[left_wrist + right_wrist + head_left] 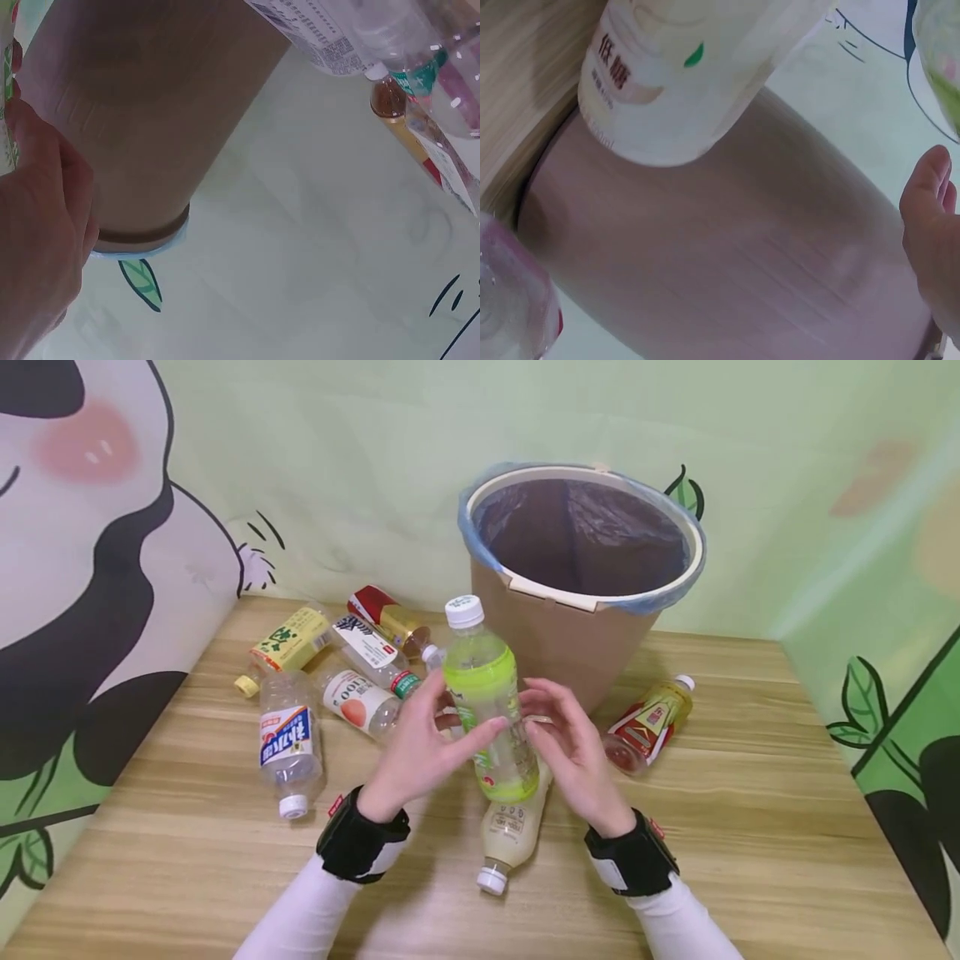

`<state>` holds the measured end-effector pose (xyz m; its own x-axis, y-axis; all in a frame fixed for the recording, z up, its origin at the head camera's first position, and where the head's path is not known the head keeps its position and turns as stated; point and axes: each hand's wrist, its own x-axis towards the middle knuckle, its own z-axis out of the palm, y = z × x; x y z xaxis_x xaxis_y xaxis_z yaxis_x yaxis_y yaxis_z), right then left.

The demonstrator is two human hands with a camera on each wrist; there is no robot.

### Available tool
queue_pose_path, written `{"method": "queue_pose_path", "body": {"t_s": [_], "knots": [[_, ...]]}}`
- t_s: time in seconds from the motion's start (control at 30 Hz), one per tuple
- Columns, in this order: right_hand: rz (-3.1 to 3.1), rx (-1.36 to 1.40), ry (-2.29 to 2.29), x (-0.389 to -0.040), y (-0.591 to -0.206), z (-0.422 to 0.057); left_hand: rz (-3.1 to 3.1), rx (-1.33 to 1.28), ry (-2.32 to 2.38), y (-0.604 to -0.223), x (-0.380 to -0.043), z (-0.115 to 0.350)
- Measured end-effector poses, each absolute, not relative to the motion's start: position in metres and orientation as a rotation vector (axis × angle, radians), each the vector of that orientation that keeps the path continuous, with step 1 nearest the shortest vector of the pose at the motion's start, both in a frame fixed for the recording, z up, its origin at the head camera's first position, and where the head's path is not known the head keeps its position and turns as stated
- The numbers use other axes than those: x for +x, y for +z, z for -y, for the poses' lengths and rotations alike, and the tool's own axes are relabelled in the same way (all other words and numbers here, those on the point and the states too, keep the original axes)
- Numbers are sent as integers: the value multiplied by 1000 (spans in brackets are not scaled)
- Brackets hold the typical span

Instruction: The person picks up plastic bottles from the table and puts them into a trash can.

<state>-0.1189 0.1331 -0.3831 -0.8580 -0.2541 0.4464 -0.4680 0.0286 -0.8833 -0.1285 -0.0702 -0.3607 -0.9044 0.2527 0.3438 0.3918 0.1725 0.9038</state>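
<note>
Left hand point(412, 747) grips a green bottle point(487, 689) round its side, thumb across the front. Right hand point(581, 760) is just beside the bottle's other side, fingers loosely bent; the right wrist view shows a gap between its thumb and the bottle, though I cannot tell whether another finger touches. The green bottle stands nearly upright in the grip, white cap up, in front of the bin point(577, 647).

Under the hands, a cream bottle point(516, 835) lies on the table point(757, 793), its white cap toward the person and its other end partly hidden. To the right of the right hand, a red-labelled bottle point(648, 727) lies near the bin.

More bottles lie left of the left hand: a blue-labelled one point(288, 747) capped in white, a peach-labelled one point(356, 700), a black-and-white-labelled one point(367, 643), a yellow-labelled one point(292, 639) and, near the wall, a red-and-amber one point(390, 618).

Black bands point(363, 839) circle both wrists over white sleeves point(303, 914). A blue liner point(693, 564) folds over the bin's rim. Behind, a pale green backdrop point(337, 460) carries a panda point(56, 535).
</note>
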Motion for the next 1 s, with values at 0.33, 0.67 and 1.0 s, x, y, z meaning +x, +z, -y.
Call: {"method": "queue_pose_path", "body": {"t_s": [0.33, 0.67, 1.0], "knots": [[2239, 911, 1826, -117, -384, -132, 2151, -658, -2175, -361, -128, 60], [2277, 980, 1728, -116, -387, -135, 2182, -667, -2023, -362, -128, 63], [2188, 973, 1740, -118, -382, -137, 2174, -689, -1950, -363, -129, 65]]}}
